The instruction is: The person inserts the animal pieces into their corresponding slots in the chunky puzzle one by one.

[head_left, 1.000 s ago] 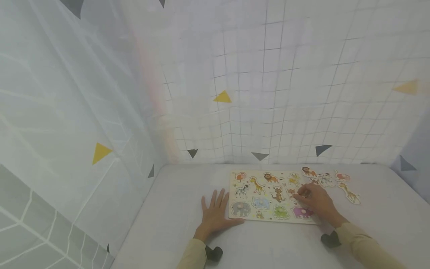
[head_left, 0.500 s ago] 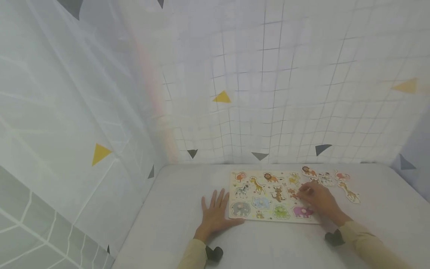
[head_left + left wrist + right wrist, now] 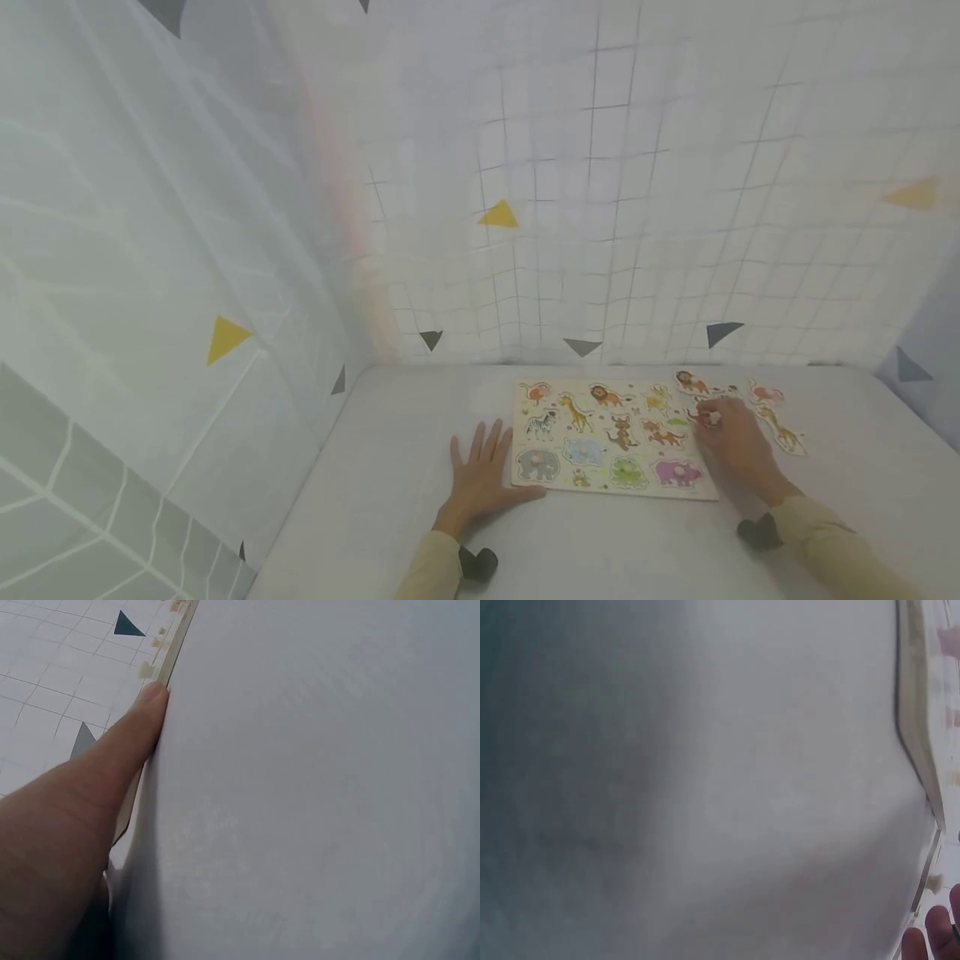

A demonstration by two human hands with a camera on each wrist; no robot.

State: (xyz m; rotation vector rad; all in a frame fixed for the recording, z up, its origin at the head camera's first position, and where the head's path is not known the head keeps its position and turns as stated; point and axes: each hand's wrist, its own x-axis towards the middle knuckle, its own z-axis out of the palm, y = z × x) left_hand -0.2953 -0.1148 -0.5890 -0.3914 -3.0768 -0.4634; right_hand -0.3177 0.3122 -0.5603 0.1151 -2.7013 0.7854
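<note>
A flat animal puzzle board (image 3: 600, 492) lies on the white table, with several animals on it, including a grey elephant (image 3: 537, 467) and a purple hippo (image 3: 677, 473). My left hand (image 3: 478, 482) rests flat at the board's left side, fingers spread, its thumb (image 3: 142, 712) along the near edge. Beyond the board's right edge, my right hand (image 3: 738, 442) has its fingers around a small brown animal puzzle piece (image 3: 703, 414), seeming to pinch it; the fingers partly hide the piece. In the right wrist view only some fingertips (image 3: 939, 930) show.
Right of the board lie loose pieces: a lion (image 3: 692, 382), a pink animal (image 3: 767, 392) and a giraffe (image 3: 782, 429). A zebra piece there is mostly behind the right hand. A patterned cloth wall (image 3: 540, 283) stands at the table's back.
My right hand has moved right, off the reddish-brown fox-like animal on the board, to the brown piece beside the board. That animal now shows fully. The left hand has stayed put.
</note>
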